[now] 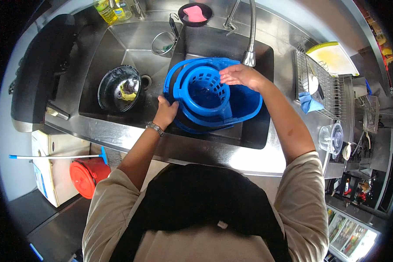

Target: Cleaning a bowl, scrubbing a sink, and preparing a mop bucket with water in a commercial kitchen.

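A blue plastic mop bucket [249, 101] with a slotted wringer basket [201, 73] sits over the right sink basin, overlapping the divider on its left. My left hand [166, 113] grips the bucket's left side, close to where its raised handle [170, 77] runs; the fingertips are partly hidden. Above the basket's right rim, my right hand [240, 77] is held out flat and holds nothing. Just behind it hangs the spray head [249, 58] of a flexible metal faucet hose. Whether water is running cannot be made out.
A black bowl [104, 90] with something yellow in it stands in the left basin [140, 60]. A strainer [163, 44] hangs at the divider. Behind are a pink sponge [195, 13] in a dark dish and bottles [106, 11]. A wire dish rack [330, 85] stands right.
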`<action>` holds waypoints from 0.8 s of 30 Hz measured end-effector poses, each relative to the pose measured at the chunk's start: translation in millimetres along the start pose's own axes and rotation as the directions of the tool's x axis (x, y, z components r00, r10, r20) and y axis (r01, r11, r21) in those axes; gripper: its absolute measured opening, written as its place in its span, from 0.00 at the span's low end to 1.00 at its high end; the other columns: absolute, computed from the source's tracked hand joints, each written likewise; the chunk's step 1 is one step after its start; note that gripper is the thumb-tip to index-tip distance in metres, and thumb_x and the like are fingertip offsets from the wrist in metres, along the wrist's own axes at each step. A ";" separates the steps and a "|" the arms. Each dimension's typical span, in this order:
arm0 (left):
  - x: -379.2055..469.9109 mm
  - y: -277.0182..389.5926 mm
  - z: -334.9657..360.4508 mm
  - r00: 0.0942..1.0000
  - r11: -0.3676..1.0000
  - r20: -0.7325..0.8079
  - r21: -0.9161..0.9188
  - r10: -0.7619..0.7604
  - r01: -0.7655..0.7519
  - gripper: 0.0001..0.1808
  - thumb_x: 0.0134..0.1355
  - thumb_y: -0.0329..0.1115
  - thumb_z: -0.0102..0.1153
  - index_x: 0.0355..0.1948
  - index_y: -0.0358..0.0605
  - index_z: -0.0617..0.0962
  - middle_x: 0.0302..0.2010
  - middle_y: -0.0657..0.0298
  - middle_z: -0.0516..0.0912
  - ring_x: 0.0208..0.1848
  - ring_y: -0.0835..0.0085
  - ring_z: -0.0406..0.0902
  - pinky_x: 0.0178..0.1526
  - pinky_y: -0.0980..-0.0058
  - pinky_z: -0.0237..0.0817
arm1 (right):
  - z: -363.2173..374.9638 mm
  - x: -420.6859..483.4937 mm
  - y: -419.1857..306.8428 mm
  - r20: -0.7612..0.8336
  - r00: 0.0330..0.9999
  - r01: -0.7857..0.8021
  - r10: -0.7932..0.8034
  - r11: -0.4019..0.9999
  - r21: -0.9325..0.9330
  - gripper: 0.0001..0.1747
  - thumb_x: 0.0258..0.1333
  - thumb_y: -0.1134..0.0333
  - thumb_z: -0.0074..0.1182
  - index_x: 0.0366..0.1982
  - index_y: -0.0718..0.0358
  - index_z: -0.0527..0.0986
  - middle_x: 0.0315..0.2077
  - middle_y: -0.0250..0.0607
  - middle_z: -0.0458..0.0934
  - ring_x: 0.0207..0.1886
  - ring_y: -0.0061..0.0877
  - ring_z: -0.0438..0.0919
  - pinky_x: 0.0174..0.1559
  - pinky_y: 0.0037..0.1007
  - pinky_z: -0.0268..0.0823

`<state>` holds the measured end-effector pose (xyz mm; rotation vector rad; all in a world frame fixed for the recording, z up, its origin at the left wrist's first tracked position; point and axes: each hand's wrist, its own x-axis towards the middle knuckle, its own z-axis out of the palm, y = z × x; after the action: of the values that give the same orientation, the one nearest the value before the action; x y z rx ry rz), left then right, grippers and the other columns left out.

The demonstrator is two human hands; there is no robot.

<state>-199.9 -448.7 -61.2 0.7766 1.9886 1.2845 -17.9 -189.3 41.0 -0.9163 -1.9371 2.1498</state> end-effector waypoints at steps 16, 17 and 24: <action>-38.9 96.3 4.9 0.973 0.595 0.091 0.802 -0.210 0.053 0.24 0.55 0.39 0.52 0.48 0.33 0.66 0.39 0.41 0.76 0.42 0.50 0.75 0.42 0.60 0.67 | -7.7 -8.4 -9.5 -0.053 0.998 0.028 -0.041 0.974 -0.223 0.13 0.53 0.61 0.51 0.36 0.62 0.75 0.24 0.34 0.75 0.23 0.16 0.70 0.26 0.18 0.59; -32.9 108.8 13.4 0.993 0.613 0.110 0.783 0.033 -0.107 0.21 0.56 0.39 0.50 0.46 0.35 0.68 0.38 0.44 0.77 0.40 0.52 0.76 0.41 0.60 0.68 | -7.1 -10.0 -10.4 -0.074 0.996 0.022 -0.043 0.964 -0.264 0.12 0.52 0.60 0.53 0.34 0.62 0.76 0.19 0.32 0.73 0.15 0.15 0.67 0.18 0.16 0.56; 67.7 130.3 169.8 0.946 0.607 0.319 -0.743 -0.049 0.282 0.21 0.65 0.47 0.34 0.35 0.41 0.73 0.32 0.60 0.77 0.35 0.70 0.73 0.37 0.76 0.63 | 19.8 11.5 31.1 -0.431 0.871 0.325 -0.237 0.935 0.142 0.12 0.58 0.62 0.45 0.31 0.64 0.73 0.18 0.32 0.70 0.19 0.18 0.66 0.23 0.20 0.57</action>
<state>-93.4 -258.5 -7.6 0.2797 1.0456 1.6306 -27.4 -206.9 8.0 -0.8895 -1.5022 1.7794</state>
